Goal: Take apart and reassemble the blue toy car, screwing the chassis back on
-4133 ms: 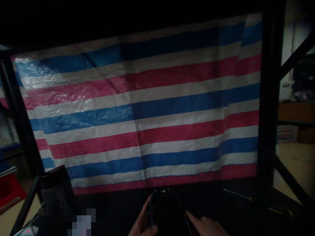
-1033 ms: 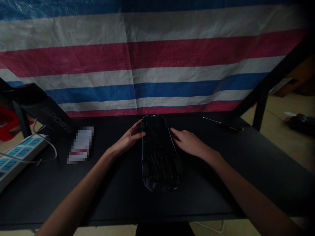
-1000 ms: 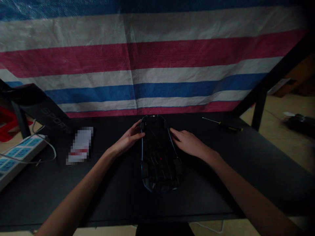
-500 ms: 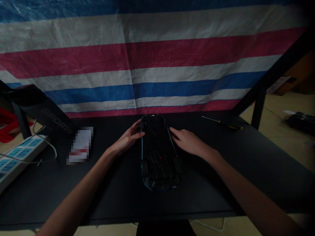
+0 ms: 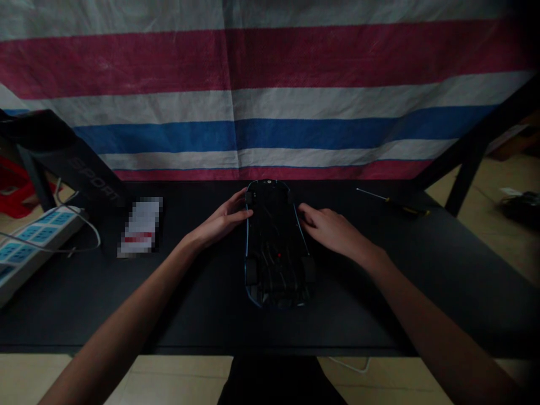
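A toy car (image 5: 276, 242) lies upside down on the black table, its dark underside and wheels facing up and a thin blue edge along its body. A small red spot shows on the underside. My left hand (image 5: 223, 220) grips the car's far left side, thumb on the edge and fingers partly hidden behind it. Close beside the car's right side is my right hand (image 5: 327, 225), with its fingers curled in. Whether anything is between those fingers is hidden in the dark.
A screwdriver (image 5: 392, 202) lies on the black table (image 5: 442, 281) at the right. On the left are a blurred white-and-red item (image 5: 141, 228), a power strip (image 5: 37, 242) with a cable, and a dark piece marked SPORT (image 5: 93, 174). A striped sheet (image 5: 295, 132) hangs behind.
The view has tilted down, so the table sits higher in the picture. My right hand has drawn slightly away from the car's side, fingers more curled. My left hand stays on the car.
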{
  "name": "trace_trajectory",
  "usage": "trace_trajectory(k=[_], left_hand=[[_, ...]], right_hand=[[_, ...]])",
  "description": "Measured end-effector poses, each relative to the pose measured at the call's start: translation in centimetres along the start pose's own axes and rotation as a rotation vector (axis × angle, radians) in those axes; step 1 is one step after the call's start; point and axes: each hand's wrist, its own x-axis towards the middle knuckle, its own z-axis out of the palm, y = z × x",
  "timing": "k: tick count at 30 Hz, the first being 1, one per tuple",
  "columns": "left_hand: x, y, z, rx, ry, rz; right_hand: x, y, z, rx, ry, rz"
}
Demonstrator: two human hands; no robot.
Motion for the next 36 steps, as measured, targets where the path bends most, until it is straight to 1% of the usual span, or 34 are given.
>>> trace_trajectory(k=[7, 14, 17, 20, 24, 27, 31, 36], left_hand=[[0.2, 0.1, 0.1, 0.025, -0.006, -0.012], [0.4, 0.0, 0.1, 0.031, -0.013, -0.009], [0.5, 0.1, 0.2, 0.045, -0.019, -0.001], [0.5, 0.0, 0.4, 0.030, -0.019, 0.012], [0.5, -0.1, 0.3, 0.009, 0.001, -0.006], [0.5, -0.1, 0.3, 0.003, 0.005, -0.017], [0.3, 0.0, 0.4, 0.006, 0.017, -0.025], [-0.1, 0.4, 0.4, 0.037, 0.032, -0.047]], right_hand=[[-0.3, -0.1, -0.2, -0.043, -0.002, 0.007], [-0.7, -0.3, -0.4, -0.025, 0.007, 0.006], [-0.7, 0.0, -0.3, -0.023, 0.020, -0.001], [-0.6, 0.6, -0.1, 0.028, 0.048, -0.029], [-0.3, 1.3, 0.0, 0.127, 0.128, -0.059], [-0.1, 1.3, -0.4, 0.179, 0.200, -0.064], [0.1, 0.8, -0.9, 0.247, 0.368, -0.042], [0.2, 0.4, -1.5, 0.352, 0.576, 0.022]])
